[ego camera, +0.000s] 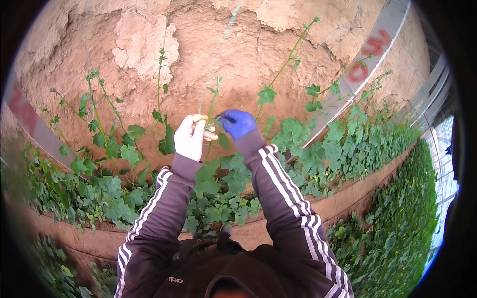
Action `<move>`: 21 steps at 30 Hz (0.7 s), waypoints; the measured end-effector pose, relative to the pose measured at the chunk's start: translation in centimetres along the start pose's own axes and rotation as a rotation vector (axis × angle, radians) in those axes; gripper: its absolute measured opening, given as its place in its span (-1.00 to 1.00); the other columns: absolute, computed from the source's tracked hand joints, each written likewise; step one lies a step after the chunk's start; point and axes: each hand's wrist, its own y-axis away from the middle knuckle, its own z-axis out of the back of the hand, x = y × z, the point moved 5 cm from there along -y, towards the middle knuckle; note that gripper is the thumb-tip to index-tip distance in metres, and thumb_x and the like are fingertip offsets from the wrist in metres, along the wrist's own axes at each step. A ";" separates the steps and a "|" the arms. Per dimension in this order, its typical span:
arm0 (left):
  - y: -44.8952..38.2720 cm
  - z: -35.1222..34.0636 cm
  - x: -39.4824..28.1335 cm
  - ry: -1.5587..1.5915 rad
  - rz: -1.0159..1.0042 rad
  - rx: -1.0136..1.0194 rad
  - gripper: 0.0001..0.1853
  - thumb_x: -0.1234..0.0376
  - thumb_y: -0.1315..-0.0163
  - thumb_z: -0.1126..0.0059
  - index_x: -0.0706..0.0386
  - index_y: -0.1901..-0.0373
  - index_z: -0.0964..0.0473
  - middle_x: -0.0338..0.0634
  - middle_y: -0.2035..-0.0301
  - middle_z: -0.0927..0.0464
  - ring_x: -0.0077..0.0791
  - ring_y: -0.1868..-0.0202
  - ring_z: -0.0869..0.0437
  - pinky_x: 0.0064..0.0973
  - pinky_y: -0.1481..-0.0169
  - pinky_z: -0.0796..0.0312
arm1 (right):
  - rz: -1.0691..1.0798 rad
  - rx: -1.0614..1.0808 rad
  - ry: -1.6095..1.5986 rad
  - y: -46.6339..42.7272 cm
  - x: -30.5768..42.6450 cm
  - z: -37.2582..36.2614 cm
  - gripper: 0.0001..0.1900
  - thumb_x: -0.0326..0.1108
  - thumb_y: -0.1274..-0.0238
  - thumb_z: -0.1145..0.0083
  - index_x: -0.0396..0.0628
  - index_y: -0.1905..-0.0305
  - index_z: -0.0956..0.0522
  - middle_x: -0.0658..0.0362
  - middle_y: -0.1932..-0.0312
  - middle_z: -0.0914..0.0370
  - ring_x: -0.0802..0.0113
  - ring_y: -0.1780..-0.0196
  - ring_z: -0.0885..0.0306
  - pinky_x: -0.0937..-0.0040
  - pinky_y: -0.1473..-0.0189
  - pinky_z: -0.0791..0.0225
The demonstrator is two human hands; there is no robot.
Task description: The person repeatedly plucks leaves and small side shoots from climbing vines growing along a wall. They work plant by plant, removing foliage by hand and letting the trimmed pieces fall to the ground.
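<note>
My left hand (190,137) pinches a slender green climbing vine (211,105) between thumb and fingers. The vine's leafy tip rises just above the fingertips. Close to the right of that stem is my right hand (239,123), in a blue glove with its fingers curled. A small leaf touches or hangs by the gloved fingertips; whether they grip it is hidden. A pale string (228,31) runs up the wall from beside the left fingertips. Below the hands, broad green leaves (208,177) spread between my sleeves.
Behind the vines stands a cracked earthen wall (208,59). Grey bands with red markings cross it at right (372,52) and left (22,108). Other vines climb at left (95,111) and right (285,65). An earthen ledge (354,182) curves past dense plants (395,223) on the right.
</note>
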 end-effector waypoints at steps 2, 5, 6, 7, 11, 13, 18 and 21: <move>0.1 -0.2 -0.3 0.012 0.021 0.029 -0.85 0.41 -0.40 0.10 0.33 0.12 -0.34 -0.05 0.42 -0.58 -0.37 0.49 -0.69 -0.56 0.38 -0.53 | 0.052 0.058 -0.178 -1.3 0.8 -0.6 -0.86 -0.45 -0.19 -0.15 -0.17 0.19 -0.65 0.11 0.36 -0.65 0.45 0.35 -0.56 0.48 0.27 -0.43; -0.2 -0.6 -0.3 0.125 0.131 0.142 -0.78 0.49 -0.36 0.10 0.35 -0.01 -0.32 -0.05 0.43 -0.59 -0.43 0.54 -0.66 -0.61 0.45 -0.48 | 0.110 0.250 -0.478 -1.8 2.3 -1.6 -0.83 -0.55 -0.21 -0.10 -0.21 0.15 -0.65 0.17 0.32 -0.67 0.51 0.30 -0.55 0.52 0.22 -0.44; -0.3 -0.5 -0.2 0.113 0.166 0.145 -0.77 0.50 -0.36 0.09 0.35 -0.02 -0.32 -0.06 0.43 -0.59 -0.44 0.54 -0.66 -0.62 0.46 -0.47 | 0.085 0.225 -0.414 -1.7 2.5 -1.5 -0.82 -0.55 -0.22 -0.08 -0.23 0.13 -0.63 0.15 0.29 -0.66 0.49 0.26 -0.56 0.52 0.18 -0.44; -0.3 -0.4 -0.2 0.100 0.201 0.147 -0.75 0.50 -0.35 0.08 0.36 -0.04 -0.32 -0.07 0.43 -0.59 -0.44 0.55 -0.65 -0.62 0.47 -0.46 | 0.086 0.221 -0.366 -1.6 2.8 -1.5 -0.81 -0.55 -0.23 -0.06 -0.26 0.11 -0.62 0.13 0.26 -0.65 0.46 0.22 -0.57 0.52 0.13 -0.45; 0.1 0.0 -0.6 -0.015 0.064 0.050 -0.75 0.51 -0.33 0.04 0.37 -0.03 -0.37 -0.07 0.41 -0.59 -0.49 0.53 -0.64 -0.64 0.45 -0.45 | -0.113 0.061 -0.423 -0.9 2.3 -1.5 -0.81 -0.54 -0.25 -0.04 -0.25 0.11 -0.62 0.13 0.26 -0.64 0.45 0.24 -0.58 0.54 0.17 -0.45; 0.5 -0.3 -0.8 -0.048 -0.032 0.012 -0.78 0.53 -0.31 0.02 0.37 0.03 -0.42 -0.09 0.39 -0.59 -0.52 0.51 -0.63 -0.63 0.41 -0.46 | -0.232 0.025 -0.486 -0.6 1.6 -1.7 -0.82 -0.54 -0.24 -0.03 -0.24 0.13 -0.62 0.14 0.28 -0.64 0.48 0.29 -0.56 0.55 0.26 -0.44; 0.7 -0.5 -1.6 -0.324 -0.192 -0.066 -0.76 0.58 -0.21 -0.01 0.29 0.11 -0.54 -0.09 0.30 -0.62 -0.48 0.40 -0.63 -0.58 0.23 -0.49 | -0.165 0.001 -0.541 -0.3 -0.5 -1.7 -0.83 -0.52 -0.24 -0.03 -0.20 0.12 -0.57 0.18 0.39 -0.60 0.50 0.42 -0.53 0.54 0.43 -0.40; 0.8 -0.9 -2.3 -0.639 -0.352 -0.024 -0.75 0.56 -0.18 -0.03 0.27 0.11 -0.55 0.01 0.27 -0.61 -0.32 0.32 -0.66 -0.51 0.19 -0.49 | -0.269 0.134 -0.479 0.6 -3.1 -3.3 -0.82 -0.50 -0.22 -0.05 -0.17 0.08 -0.51 0.19 0.44 -0.57 0.49 0.46 -0.52 0.54 0.45 -0.38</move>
